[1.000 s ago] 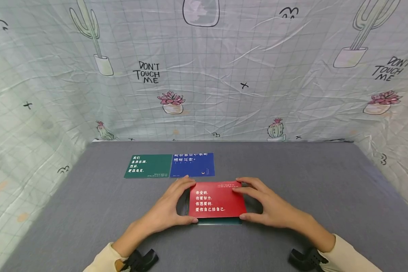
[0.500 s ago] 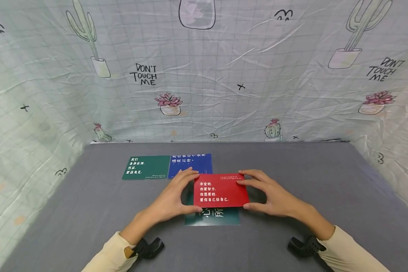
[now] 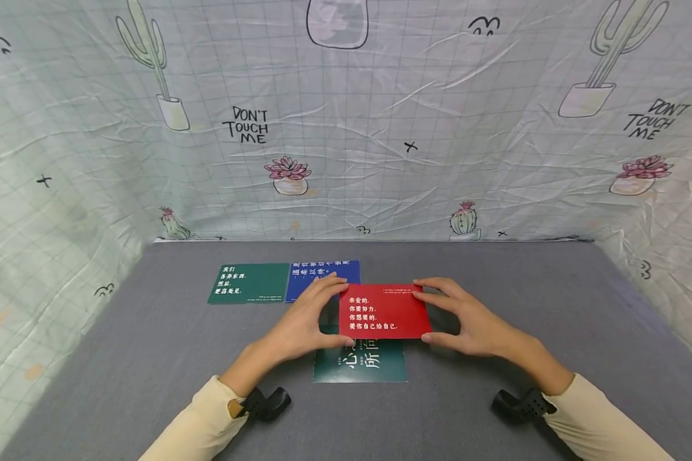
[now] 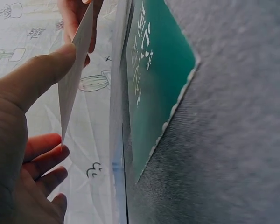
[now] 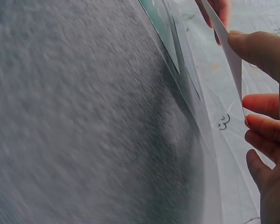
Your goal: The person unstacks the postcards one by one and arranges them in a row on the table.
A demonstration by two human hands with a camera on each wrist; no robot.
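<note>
Both hands hold a red card (image 3: 384, 312) with white lettering between them, raised above the table. My left hand (image 3: 308, 320) pinches its left edge between thumb and fingers, and my right hand (image 3: 475, 320) pinches the right edge. The card's pale back (image 4: 74, 84) shows in the left wrist view, well apart from the tabletop. Partly under it in the head view lies a dark green card (image 3: 360, 368) with large white characters, flat on the table.
Farther back on the grey table (image 3: 150, 371), a green card (image 3: 250, 283) and a blue card (image 3: 325, 272) lie side by side. My left fingers overlap the blue one's near corner. A printed cloth (image 3: 346, 121) hangs behind the table.
The red card, held by both hands, has moved away from the body and slightly right. More of the dark green card beneath it has come into sight.
</note>
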